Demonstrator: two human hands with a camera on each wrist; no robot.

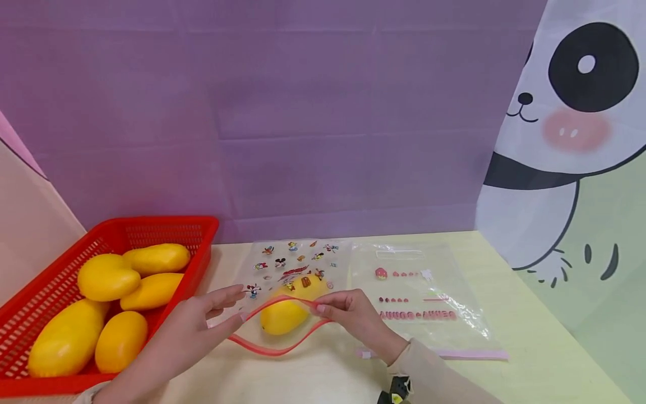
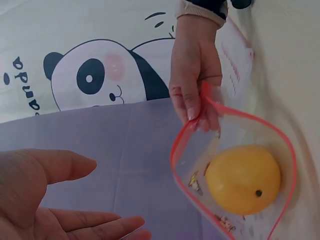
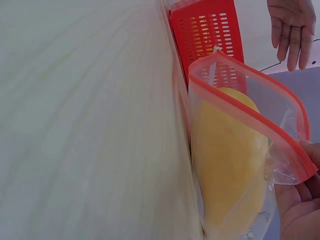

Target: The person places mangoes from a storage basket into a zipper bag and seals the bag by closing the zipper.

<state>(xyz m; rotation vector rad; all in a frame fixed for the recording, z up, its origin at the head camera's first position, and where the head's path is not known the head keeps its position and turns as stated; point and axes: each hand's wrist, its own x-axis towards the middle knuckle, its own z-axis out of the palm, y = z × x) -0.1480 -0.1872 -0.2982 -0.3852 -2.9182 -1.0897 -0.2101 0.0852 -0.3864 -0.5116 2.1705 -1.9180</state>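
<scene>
A clear zip bag (image 1: 267,352) with cartoon prints and a red zip edge lies with its mouth spread wide. Inside it is a yellow mango (image 1: 287,315), its dark stem end facing the opening in the left wrist view. My right hand (image 1: 355,317) pinches the right end of the red edge between thumb and fingers. Beside the left end of the mouth is my left hand (image 1: 194,322), thumb apart and fingers extended. In the left wrist view this left hand (image 2: 65,195) has nothing in it and stands apart from the bag.
At the left stands a red basket (image 1: 207,247) holding several mangoes (image 1: 108,276). Right of the cartoon bag, a second clear bag (image 1: 414,331) with pink print and a pink slider strip lies flat on the pale table (image 1: 545,359). Behind hangs a purple cloth (image 1: 303,123).
</scene>
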